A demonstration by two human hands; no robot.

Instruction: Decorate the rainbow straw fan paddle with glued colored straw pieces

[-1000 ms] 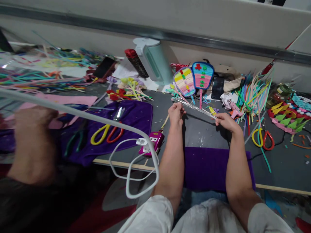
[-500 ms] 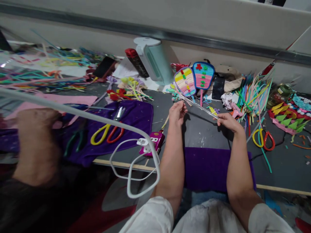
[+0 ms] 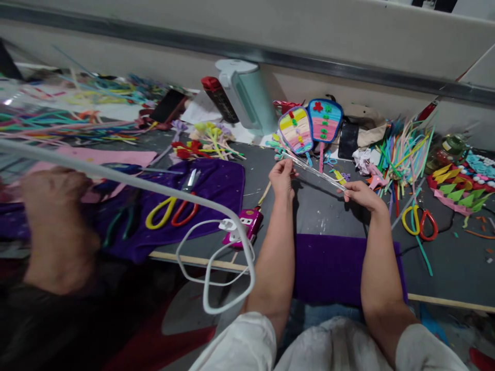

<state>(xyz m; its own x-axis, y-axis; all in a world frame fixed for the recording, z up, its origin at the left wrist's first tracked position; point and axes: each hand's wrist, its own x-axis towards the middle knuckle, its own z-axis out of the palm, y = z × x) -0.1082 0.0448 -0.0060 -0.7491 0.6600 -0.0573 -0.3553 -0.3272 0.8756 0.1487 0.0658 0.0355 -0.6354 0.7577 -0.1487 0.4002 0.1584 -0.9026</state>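
Note:
A bundle of thin, shiny silvery rods or wires [image 3: 315, 171] slants above the grey table between my hands. My left hand [image 3: 282, 178] is closed near its left end, thumb and fingertips pinched against it. At the lower right end, my right hand [image 3: 362, 196] grips the bundle between thumb and fingers. Two fan-shaped pieces, one yellow and pink [image 3: 296, 130] and one blue and pink [image 3: 325, 121], lie just beyond the bundle. Below it, a folded purple cloth [image 3: 330, 268] lies at the table edge between my forearms.
To the left, another person's hand [image 3: 54, 190] is by a purple cloth [image 3: 228, 178] bearing scissors [image 3: 172, 211] and pliers [image 3: 121, 224]. A white cable [image 3: 154, 185] crosses in front, near a power strip [image 3: 247, 226]. Behind stands a pale green jug [image 3: 247, 98]. More scissors [image 3: 419, 221] lie right.
My left fingers have closed in slightly on the bundle. My right hand keeps its grip with little movement, and the view has shifted slightly.

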